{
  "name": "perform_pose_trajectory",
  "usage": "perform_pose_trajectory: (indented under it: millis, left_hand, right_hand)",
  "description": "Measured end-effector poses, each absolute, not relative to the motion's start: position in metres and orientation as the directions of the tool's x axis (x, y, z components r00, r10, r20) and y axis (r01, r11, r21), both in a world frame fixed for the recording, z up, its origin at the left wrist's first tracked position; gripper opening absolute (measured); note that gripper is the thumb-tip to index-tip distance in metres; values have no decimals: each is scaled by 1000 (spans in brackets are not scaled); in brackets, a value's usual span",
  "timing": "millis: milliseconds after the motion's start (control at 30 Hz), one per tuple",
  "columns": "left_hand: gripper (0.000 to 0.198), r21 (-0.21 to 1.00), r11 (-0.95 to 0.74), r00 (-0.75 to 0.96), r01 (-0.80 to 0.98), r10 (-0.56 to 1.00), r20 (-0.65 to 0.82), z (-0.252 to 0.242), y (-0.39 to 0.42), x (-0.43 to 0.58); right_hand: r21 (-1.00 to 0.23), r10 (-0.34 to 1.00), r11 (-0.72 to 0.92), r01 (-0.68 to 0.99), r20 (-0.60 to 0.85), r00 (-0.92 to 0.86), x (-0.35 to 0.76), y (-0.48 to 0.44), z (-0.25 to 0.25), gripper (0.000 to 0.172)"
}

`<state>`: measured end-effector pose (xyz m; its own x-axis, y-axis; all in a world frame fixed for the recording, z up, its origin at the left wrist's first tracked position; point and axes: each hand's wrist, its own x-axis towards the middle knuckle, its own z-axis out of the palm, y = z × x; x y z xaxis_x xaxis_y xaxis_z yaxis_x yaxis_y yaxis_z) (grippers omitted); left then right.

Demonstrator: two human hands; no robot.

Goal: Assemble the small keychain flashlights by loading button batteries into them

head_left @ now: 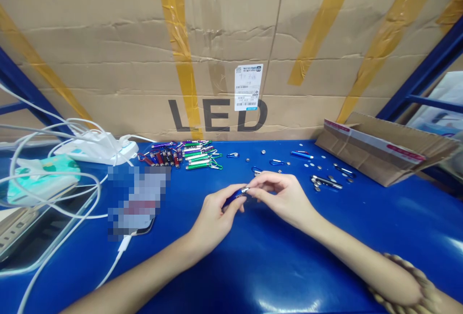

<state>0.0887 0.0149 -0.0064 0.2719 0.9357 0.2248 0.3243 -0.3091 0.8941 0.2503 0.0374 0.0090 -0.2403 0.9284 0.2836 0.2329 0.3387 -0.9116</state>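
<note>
My left hand (213, 210) is closed around a small blue metal tube (232, 199), like a keychain flashlight, held above the blue table. At the tube's silver end, my right hand (287, 200) pinches with thumb and fingertips; the fingers partly cover that end. Just behind the right fingers lies a carabiner clip (256, 170), mostly hidden. Farther back are a blue carabiner clip (277, 162), another small clip (233, 155) and a button cell (263, 152). Green flashlights with clips (198, 163) lie in a row at the back, beside several red and dark ones (162, 157).
On the right, black tubes (327, 182), a blue tube (302, 155) and scattered button cells lie before an open cardboard box (369, 152). A phone (141, 203), white cables, a power strip (97, 147) and a tissue pack (43, 179) occupy the left. A large carton (126, 77) stands behind.
</note>
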Motion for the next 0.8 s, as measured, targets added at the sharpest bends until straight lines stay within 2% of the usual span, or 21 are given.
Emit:
perform_pose_trajectory:
  millis: [200, 333, 400, 500, 600, 700, 800]
  left_hand:
    - [33, 900, -317, 248, 299, 937, 248, -7, 14, 89]
    - [30, 820, -432, 294, 376, 895, 336, -9, 16, 85]
    - [28, 742, -519, 336, 424, 851, 403, -11, 17, 83]
    - [26, 633, -614, 397, 471, 789, 470, -15, 18, 82]
    - [25, 567, -670, 434, 479, 742, 511, -18, 17, 83]
    - [26, 515, -723, 455, 460, 691, 562, -22, 17, 84]
    - [25, 481, -751, 454, 453, 658, 600, -24, 16, 84]
  right_hand:
    - [-846, 877, 464, 265, 396, -271, 250, 37, 11, 9]
    - [-758, 826, 552, 349, 438, -354, 254, 38, 13, 8]
    - [-644, 755, 648, 407, 472, -456, 259, 37, 15, 8]
    - [-380, 611, 791, 479, 469, -637, 265, 34, 21, 15]
    - [-223, 598, 799, 558, 388, -701, 268, 29, 23, 24]
    - [-263, 635, 773, 578, 311, -707, 268, 28, 22, 26]
    - [-435, 663, 733, 523, 286, -692, 266, 29, 19, 24]
